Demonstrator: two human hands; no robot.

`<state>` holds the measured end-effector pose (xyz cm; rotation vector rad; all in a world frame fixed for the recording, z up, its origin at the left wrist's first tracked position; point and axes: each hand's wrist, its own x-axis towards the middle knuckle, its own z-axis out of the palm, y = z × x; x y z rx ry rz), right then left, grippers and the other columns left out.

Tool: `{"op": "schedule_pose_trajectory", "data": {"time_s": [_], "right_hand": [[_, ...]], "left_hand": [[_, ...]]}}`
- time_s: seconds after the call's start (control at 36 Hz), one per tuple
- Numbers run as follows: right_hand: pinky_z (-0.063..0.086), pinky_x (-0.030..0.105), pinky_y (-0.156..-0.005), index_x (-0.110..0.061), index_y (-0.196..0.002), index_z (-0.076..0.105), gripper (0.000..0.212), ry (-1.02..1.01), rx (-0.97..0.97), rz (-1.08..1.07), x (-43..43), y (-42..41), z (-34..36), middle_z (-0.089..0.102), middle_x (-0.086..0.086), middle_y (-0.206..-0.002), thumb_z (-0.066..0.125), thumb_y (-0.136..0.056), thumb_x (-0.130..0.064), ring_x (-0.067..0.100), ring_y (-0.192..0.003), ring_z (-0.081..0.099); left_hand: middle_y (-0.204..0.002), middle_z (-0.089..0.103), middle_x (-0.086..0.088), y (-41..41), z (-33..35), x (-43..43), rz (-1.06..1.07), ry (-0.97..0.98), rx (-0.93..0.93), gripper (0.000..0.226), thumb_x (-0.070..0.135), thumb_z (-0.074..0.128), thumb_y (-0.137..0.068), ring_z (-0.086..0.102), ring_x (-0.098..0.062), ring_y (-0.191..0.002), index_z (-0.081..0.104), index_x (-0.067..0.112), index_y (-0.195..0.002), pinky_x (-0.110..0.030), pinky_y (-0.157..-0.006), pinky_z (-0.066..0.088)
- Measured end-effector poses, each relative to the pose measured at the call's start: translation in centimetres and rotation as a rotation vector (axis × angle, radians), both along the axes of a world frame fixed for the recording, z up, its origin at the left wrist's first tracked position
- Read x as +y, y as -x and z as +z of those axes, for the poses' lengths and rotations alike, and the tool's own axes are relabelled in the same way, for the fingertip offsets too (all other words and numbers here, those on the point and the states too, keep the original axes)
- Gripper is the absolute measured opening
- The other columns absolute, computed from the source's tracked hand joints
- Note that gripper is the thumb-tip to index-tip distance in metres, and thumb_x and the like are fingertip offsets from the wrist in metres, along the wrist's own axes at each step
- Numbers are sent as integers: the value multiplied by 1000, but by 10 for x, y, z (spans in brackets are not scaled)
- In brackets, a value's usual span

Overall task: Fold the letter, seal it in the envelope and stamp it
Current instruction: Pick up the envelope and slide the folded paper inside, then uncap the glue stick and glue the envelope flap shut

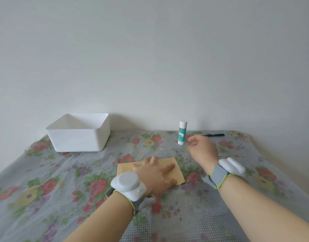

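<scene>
The tablecloth (pixel 45 198) is grey, with a fine grid and red, yellow and purple flowers among green leaves. The box (pixel 78 140) is white, the envelope (pixel 176 169) tan and the pen (pixel 215 135) black. The glue stick (pixel 182 133) is white with a green label.

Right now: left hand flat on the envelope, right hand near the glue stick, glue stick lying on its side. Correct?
No: the glue stick stands upright, not on its side, per the head view. The left hand flat on the envelope and right hand near the glue stick are right.
</scene>
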<state>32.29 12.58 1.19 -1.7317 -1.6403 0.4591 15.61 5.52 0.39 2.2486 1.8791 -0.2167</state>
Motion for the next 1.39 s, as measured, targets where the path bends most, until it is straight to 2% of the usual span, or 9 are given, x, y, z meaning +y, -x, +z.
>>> {"op": "schedule_pose_trajectory", "data": {"time_s": [0.11, 0.22, 0.31, 0.44, 0.78, 1.0, 1.19, 1.31, 1.39], "right_hand": [[46, 29, -86, -29, -104, 71, 26, -21, -48, 74, 22, 9, 2, 62, 1, -115, 64, -81, -22, 24, -106, 60], [39, 37, -102, -47, -105, 67, 33, 44, -163, 118, 34, 18, 3, 31, 2, -151, 61, -76, -33, 20, -124, 51], [35, 33, -102, -46, -110, 65, 34, 70, -146, 136, 36, 20, 4, 22, 1, -156, 61, -79, -31, 21, -130, 45], [42, 32, -93, -33, -109, 69, 32, 41, -58, 197, 45, 26, -6, 44, 4, -127, 62, -80, -22, 24, -112, 53], [44, 30, -91, -23, -117, 67, 34, -16, 2, 148, 53, 29, -17, 54, 9, -131, 60, -85, -14, 26, -111, 56], [33, 16, -46, -26, -86, 72, 26, -68, 89, 145, 32, 16, 1, 63, -8, -82, 53, -90, -9, 3, -60, 51], [47, 36, -64, -35, -83, 38, 27, 15, 114, 263, 3, 6, 19, 68, -8, -78, 55, -78, -15, 26, -71, 62], [53, 41, -74, -43, -86, 42, 42, 99, 134, 348, -16, 7, 28, 73, -4, -78, 58, -55, -18, 21, -74, 67], [52, 36, -64, -25, -99, 52, 43, 166, 246, 454, -30, 16, 35, 70, 4, -77, 58, -60, -8, 18, -62, 61]], "left_hand": [[-155, 8, 1, 1, -6, 1, -27, -31, -19, 57, 67, 26, -89, 6, -29, -143, 5, 55, -141, -62, -108, 15], [-160, -10, 5, 12, -23, 0, -38, -106, -101, 72, 70, 19, -88, -14, -14, -146, -5, 40, -148, -53, -117, -4], [-159, -13, 8, 15, -20, 1, -23, -80, -186, 79, 70, 22, -88, -15, -9, -145, -6, 30, -150, -45, -119, -8], [-159, -10, 9, 46, -7, 13, 34, -236, -239, 70, 64, 18, -92, -14, -7, -145, 0, 30, -151, -40, -120, -7], [-160, -5, 7, 64, -27, 15, 208, -216, -110, 73, 69, 12, -88, -9, -11, -147, 2, 33, -150, -42, -120, -5], [-160, -6, 7, 62, -26, 16, 222, -191, -116, 75, 69, 12, -89, -9, -10, -147, 0, 30, -151, -43, -120, -6], [-160, 4, 7, 62, -14, 14, 255, -357, -172, 70, 61, 18, -93, 1, -10, -147, 4, 23, -151, -44, -120, -2], [-157, 22, 5, 52, 10, 9, 273, -512, -403, 56, 51, 21, -98, 26, -18, -142, 18, 27, -149, -45, -117, 14], [-146, 40, -1, 41, 28, 5, 255, -552, -595, 49, 44, 27, -99, 38, -21, -134, 32, 25, -144, -40, -111, 28]]}}
